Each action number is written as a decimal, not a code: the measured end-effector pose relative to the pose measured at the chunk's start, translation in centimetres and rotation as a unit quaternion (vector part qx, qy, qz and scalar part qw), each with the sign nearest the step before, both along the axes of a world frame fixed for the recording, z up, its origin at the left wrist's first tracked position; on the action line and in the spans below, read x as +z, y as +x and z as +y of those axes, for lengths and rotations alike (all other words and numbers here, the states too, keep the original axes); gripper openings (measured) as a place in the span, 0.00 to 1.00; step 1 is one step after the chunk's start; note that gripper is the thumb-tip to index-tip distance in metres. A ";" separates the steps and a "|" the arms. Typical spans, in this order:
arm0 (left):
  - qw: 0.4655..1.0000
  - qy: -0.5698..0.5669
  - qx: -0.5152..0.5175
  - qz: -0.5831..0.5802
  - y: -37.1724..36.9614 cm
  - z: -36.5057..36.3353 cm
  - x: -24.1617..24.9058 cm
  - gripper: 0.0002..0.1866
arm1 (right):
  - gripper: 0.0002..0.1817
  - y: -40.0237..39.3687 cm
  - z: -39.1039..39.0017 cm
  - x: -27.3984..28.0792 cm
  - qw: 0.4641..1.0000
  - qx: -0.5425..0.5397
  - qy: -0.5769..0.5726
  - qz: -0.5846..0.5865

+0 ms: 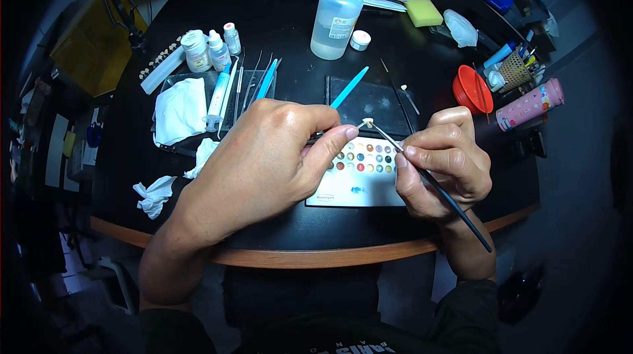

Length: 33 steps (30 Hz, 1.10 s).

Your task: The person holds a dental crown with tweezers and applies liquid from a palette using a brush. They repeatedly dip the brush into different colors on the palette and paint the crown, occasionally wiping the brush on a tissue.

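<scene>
My left hand (pixel 264 149) is closed, thumb and index finger pinching a thin tool mostly hidden by the fingers. At its tip sits a small cream-coloured dental crown (pixel 368 121). In my right hand (pixel 445 162) is a fine brush (pixel 455 207) with a dark handle, held like a pen, its tip right at the crown. Below both hands lies a white palette (pixel 330 194) with rows of coloured wells and a blue smear. A blue tapered handle (pixel 349 87) shows beyond my left fingers, over a black slab (pixel 386 100).
A large liquid bottle (pixel 333 24) stands at the back, beside a small white jar (pixel 360 40). On the left are small bottles (pixel 196 50), folded tissue (pixel 181 111) and instruments. A red bowl (pixel 469 90), a pink tumbler (pixel 531 104) and a pen holder (pixel 513 69) stand right.
</scene>
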<state>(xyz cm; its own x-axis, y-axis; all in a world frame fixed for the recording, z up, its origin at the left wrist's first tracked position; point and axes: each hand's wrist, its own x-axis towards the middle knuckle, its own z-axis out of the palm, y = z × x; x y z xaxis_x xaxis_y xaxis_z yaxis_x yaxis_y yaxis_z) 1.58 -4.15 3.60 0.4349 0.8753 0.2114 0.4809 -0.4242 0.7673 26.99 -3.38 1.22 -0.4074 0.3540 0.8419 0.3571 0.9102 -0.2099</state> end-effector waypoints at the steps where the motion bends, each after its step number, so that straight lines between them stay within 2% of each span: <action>1: 1.000 0.001 0.001 0.000 0.0 0.0 -0.1 0.14 | 0.12 0.0 0.0 0.1 1.000 0.000 -0.001 0.001; 6: 1.000 -0.007 0.002 0.003 0.0 0.0 0.1 0.14 | 0.11 -0.1 -0.3 0.4 1.000 -0.001 -0.002 0.015; 10: 1.000 -0.003 0.008 0.001 -0.2 0.1 -0.1 0.14 | 0.09 0.9 0.6 1.2 0.998 0.043 -0.046 0.026; 11: 1.000 -0.004 0.005 -0.003 -0.2 0.1 -0.3 0.14 | 0.07 1.9 1.2 1.7 0.993 0.063 -0.100 0.005; 12: 0.997 -0.074 0.020 0.028 -0.1 0.0 0.7 0.15 | 0.06 2.9 1.3 2.2 0.977 0.056 -0.204 -0.021; 13: 0.996 -0.081 0.027 0.025 -0.1 -0.1 0.3 0.16 | 0.05 4.0 1.1 2.6 0.949 0.047 -0.310 -0.043; 17: 0.996 -0.067 0.022 0.060 0.1 -0.1 -0.1 0.18 | 0.06 7.3 1.8 4.2 0.862 0.080 -0.469 -0.174; 19: 0.988 -0.110 0.025 0.103 0.3 -0.3 0.5 0.16 | 0.06 7.9 2.4 3.7 0.851 0.083 -0.477 -0.205; 27: 0.991 -0.103 0.017 0.085 0.1 -0.1 -0.1 0.14 | 0.08 7.1 2.6 2.8 0.847 0.140 -0.456 -0.235; 33: 0.993 -0.088 0.016 0.083 0.1 -0.2 -0.2 0.14 | 0.09 7.0 2.7 2.5 0.850 0.123 -0.440 -0.262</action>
